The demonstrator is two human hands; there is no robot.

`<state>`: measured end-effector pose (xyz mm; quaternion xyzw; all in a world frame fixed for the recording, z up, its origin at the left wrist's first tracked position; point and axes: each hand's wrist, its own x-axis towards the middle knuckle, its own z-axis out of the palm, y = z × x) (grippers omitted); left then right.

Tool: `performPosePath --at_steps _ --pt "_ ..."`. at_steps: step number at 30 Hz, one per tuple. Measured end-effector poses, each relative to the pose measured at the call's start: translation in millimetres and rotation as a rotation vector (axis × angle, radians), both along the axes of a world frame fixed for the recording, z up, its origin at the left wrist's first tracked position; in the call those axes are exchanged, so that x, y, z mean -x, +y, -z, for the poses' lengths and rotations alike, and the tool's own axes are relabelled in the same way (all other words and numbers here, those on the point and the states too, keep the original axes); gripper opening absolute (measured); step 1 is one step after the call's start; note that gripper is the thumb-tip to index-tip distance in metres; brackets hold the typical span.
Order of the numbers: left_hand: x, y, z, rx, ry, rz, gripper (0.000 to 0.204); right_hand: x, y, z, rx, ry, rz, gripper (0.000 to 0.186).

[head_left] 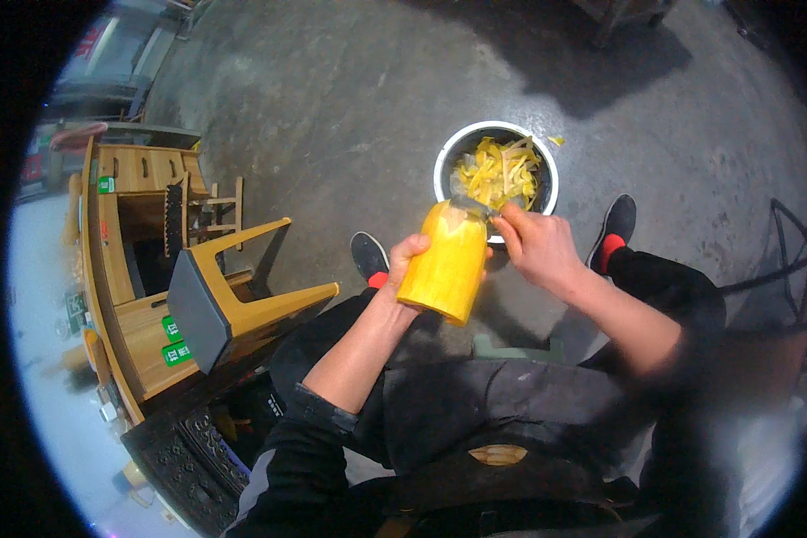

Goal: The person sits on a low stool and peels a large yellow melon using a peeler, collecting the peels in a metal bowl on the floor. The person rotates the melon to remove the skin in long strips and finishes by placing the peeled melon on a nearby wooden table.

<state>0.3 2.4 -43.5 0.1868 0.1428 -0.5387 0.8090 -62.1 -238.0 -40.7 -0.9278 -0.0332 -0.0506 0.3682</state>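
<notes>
We observe the left hand [406,260] wrapped around the side of a long yellow peeled fruit [445,263], fingers clenched on it so that it is held tilted above the lap, its upper end pointing away from the body toward a metal bowl [446,158] on the concrete floor [332,99]. The right hand [536,244] is closed on a small metal peeler [472,207], whose blade end rests against the upper end of the fruit. The bowl stands just beyond both hands, between the feet, and contains a heap of yellow peel strips [498,170]; one loose strip lies on the floor just beside the bowl's rim. We note a black shoe [368,255] near the left hand and a second black shoe [615,229] with a red sock to the right of the right hand. The person sits in dark trousers and dark sleeves. To the left, well apart from the fruit, a wooden stool [233,300] with a grey seat lies tipped on its side next to a wooden desk [125,233].
</notes>
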Motion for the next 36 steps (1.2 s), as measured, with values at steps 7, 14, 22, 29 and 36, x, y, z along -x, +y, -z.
performPosePath --at_steps 7,14,22,29,36 --pt "-5.1 4.2 3.2 0.15 -0.01 0.014 0.093 -12.2 -17.2 70.1 -0.047 0.526 0.268 0.037" --pt "-5.2 8.7 18.4 -0.062 0.045 -0.063 0.083 7.4 12.3 -2.6 -0.171 0.172 0.136 0.025" --pt "-0.5 4.6 20.0 -0.228 0.035 -0.06 0.072 10.9 23.3 -34.3 0.004 0.049 -0.054 0.021" --pt "6.7 2.9 -0.4 -0.129 0.0 0.05 0.086 -3.9 -4.7 20.5 0.161 0.279 0.026 0.029" --pt "-3.8 4.3 3.0 -0.133 -0.017 0.032 0.086 0.0 6.3 56.3 -0.249 0.593 0.332 0.036"
